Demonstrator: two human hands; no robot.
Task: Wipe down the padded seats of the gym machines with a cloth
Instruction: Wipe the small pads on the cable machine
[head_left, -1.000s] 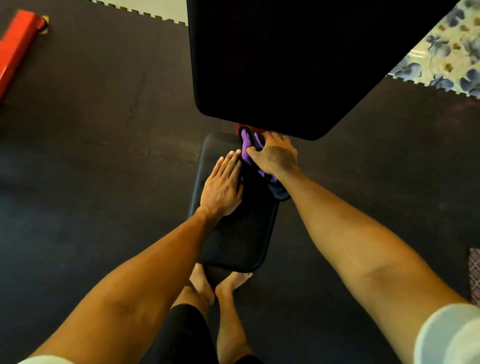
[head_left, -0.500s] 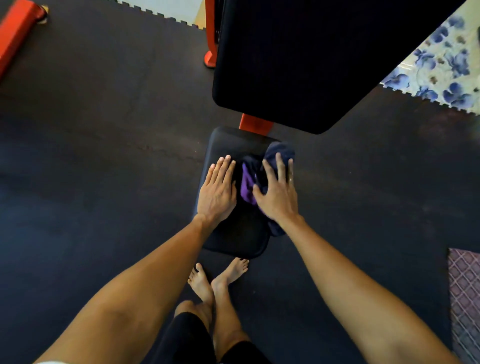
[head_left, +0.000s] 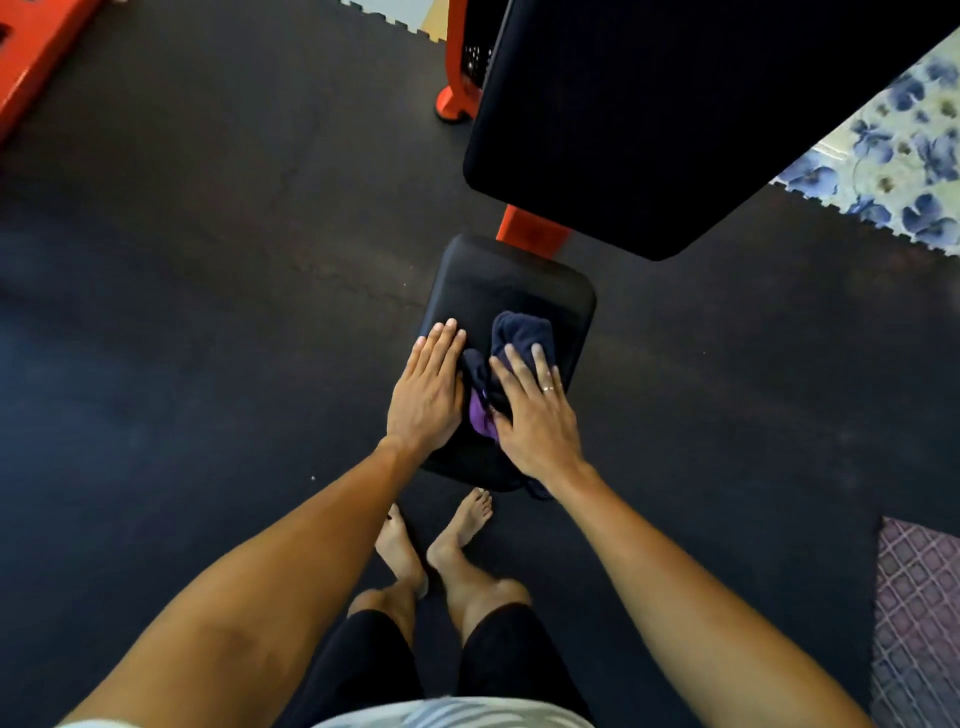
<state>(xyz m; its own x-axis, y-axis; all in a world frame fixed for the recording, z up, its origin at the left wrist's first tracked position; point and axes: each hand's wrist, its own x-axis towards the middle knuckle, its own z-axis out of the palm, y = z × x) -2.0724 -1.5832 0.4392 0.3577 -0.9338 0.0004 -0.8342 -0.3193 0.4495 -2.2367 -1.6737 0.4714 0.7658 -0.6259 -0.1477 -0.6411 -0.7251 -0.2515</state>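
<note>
- An orange machine frame (head_left: 31, 57) slants across the top left corner, on the dark rubber floor (head_left: 208, 312).
- The left hand (head_left: 428, 392) lies flat on the left part of the padded seat (head_left: 514, 275), fingers straight and together, holding nothing.
- The cloth (head_left: 519, 332), dark navy with a purple patch, sits bunched on the seat, just beside the left hand and partly under the right one.
- The right hand (head_left: 535, 415) presses down on the cloth with straight, slightly spread fingers; a ring shows on one finger.
- Two bare feet (head_left: 431, 545) stand just below the seat's near edge.
- A large black back pad (head_left: 675, 114) hangs above the seat, on an orange post (head_left: 530, 228).
- A flowered mat (head_left: 893, 156) lies at the upper right, and a purple grid mat (head_left: 919, 613) at the lower right.
</note>
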